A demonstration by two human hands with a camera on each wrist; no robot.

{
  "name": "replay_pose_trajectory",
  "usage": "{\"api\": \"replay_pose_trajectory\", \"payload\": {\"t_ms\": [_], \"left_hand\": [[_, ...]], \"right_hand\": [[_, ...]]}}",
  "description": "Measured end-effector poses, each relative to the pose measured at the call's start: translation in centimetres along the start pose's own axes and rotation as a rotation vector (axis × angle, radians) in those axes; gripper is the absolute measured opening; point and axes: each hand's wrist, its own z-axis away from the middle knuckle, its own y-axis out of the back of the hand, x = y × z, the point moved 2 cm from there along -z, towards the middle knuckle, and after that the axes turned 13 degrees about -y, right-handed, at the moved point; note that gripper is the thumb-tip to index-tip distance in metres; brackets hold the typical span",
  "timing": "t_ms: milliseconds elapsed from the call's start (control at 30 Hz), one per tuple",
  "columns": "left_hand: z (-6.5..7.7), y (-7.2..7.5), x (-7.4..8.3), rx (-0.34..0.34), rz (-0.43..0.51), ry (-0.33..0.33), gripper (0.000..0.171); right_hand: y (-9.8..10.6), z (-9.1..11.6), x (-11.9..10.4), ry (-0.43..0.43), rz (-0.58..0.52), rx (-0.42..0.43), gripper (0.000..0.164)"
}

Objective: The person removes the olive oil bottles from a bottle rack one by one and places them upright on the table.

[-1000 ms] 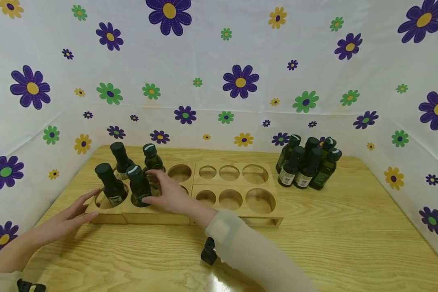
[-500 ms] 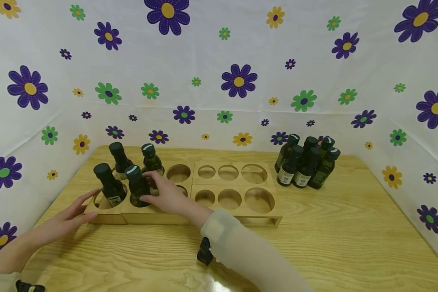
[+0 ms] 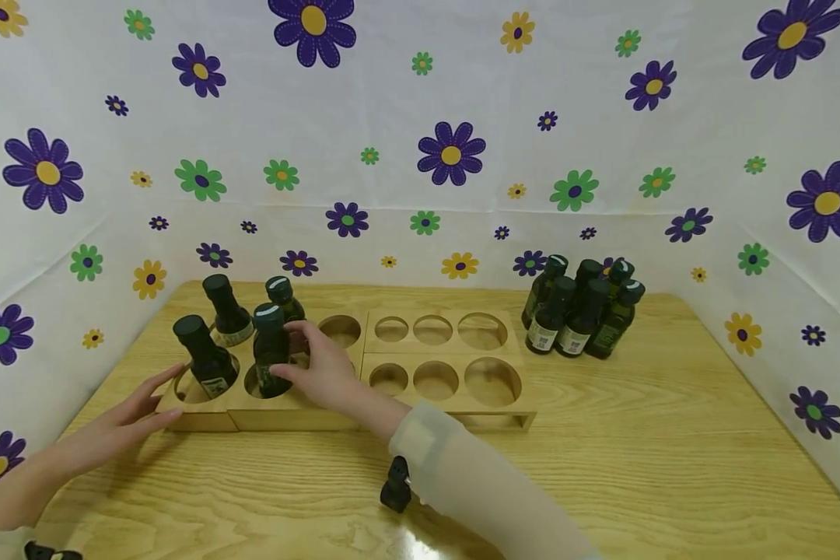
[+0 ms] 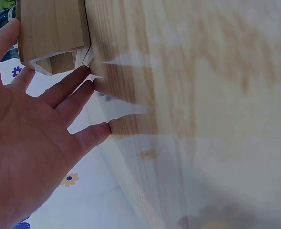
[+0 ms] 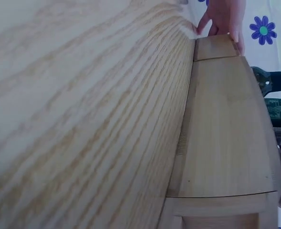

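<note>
My right hand (image 3: 322,365) pinches a small dark green glass bottle (image 3: 271,342) between thumb and fingers. The bottle stands nearly upright, its lower part within the second front hole of a light wooden bottle rack (image 3: 301,420). In the right wrist view, that bottle (image 5: 277,112) shows at the right edge beside the rack's front wall. My left hand (image 3: 122,424) rests with extended fingers against the rack's left end, thumb at the front corner. A dark bottle (image 3: 206,362) leans in the front-left hole. Behind it sit two more, a dark bottle (image 3: 226,311) and a green bottle (image 3: 285,299).
To the right of the rack, several dark green bottles (image 3: 574,319) stand close together on the wooden table (image 3: 658,435). The rack's right section (image 3: 448,354) has round holes in differing sizes. A flower-printed white cloth (image 3: 392,93) hangs behind and along both sides.
My right hand has raised the pinched bottle a little and shifted it slightly right within its hole. The left hand stays at the rack's end. The head view has turned slightly right.
</note>
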Motion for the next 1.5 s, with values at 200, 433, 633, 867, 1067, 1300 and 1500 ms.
{"api": "replay_pose_trajectory", "payload": {"t_ms": [200,433,633,867,1067,1300,1500], "left_hand": [[0.1,-0.1,-0.1,-0.001,0.002,0.004,0.068],[0.1,0.0,0.0,-0.004,-0.002,0.014,0.068],[-0.1,0.1,0.2,-0.007,-0.013,0.006,0.068],[-0.2,0.1,0.2,-0.006,-0.006,0.002,0.068],[-0.1,0.2,0.0,-0.011,-0.007,0.023,0.068],[-0.1,0.3,0.1,-0.014,0.003,0.033,0.068],[-0.1,0.1,0.0,-0.004,-0.003,0.016,0.068]], "right_hand": [[1.4,1.1,-1.0,0.080,-0.133,0.036,0.055],[4.5,3.0,-2.5,0.144,-0.140,0.019,0.054],[7.9,4.3,-2.4,0.152,-0.136,0.044,0.054],[12.5,5.5,-0.7,0.156,-0.135,0.141,0.054],[16.1,7.1,1.4,0.137,-0.093,0.203,0.052],[19.7,9.2,3.8,0.103,0.012,0.341,0.052],[23.2,11.5,5.1,0.046,0.100,0.432,0.054]]}}
